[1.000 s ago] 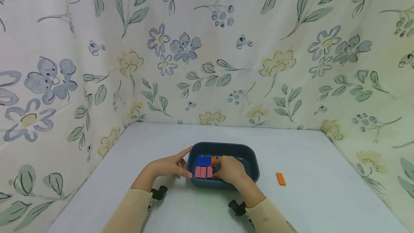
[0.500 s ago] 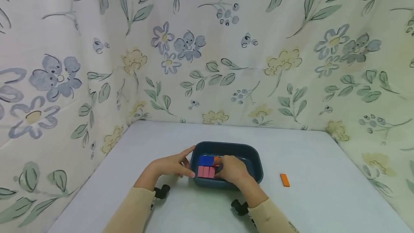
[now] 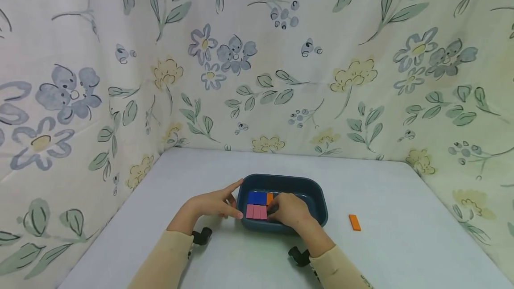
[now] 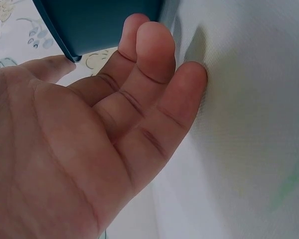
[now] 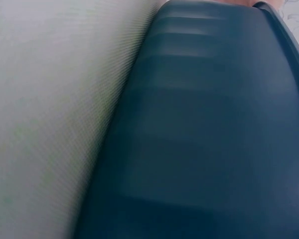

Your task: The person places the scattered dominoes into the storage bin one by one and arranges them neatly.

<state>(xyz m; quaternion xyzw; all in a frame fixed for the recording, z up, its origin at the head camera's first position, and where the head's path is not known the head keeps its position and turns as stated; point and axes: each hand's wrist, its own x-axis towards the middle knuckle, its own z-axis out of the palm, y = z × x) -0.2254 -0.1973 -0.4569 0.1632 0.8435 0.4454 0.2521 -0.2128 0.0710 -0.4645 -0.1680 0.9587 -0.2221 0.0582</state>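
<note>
A dark blue-green rectangular tray (image 3: 282, 228) stands on the white table. In its left part, several small flat blocks lie side by side: a blue block (image 3: 257, 198), an orange block (image 3: 270, 198) right of it, and pink blocks (image 3: 250, 211) in a row nearer the person. My right hand (image 3: 292, 209) reaches into the tray, finger and thumb at the two ends of the rightmost pink block (image 3: 263, 212), seemingly pinching it. My left hand (image 3: 213, 202) touches the tray's left side with index finger and thumb spread, its other fingers loosely bent (image 4: 104, 119).
A single orange block (image 3: 354, 222) lies on the table right of the tray. Floral cloth (image 3: 265, 101) hangs behind the table and at both sides. The tray's outer wall (image 5: 204, 124) fills much of the right wrist view.
The rightmost pink block has closed the small gap to its pink neighbours, with my right hand at it. My left hand stays at the tray's side. The head view has shifted slightly.
</note>
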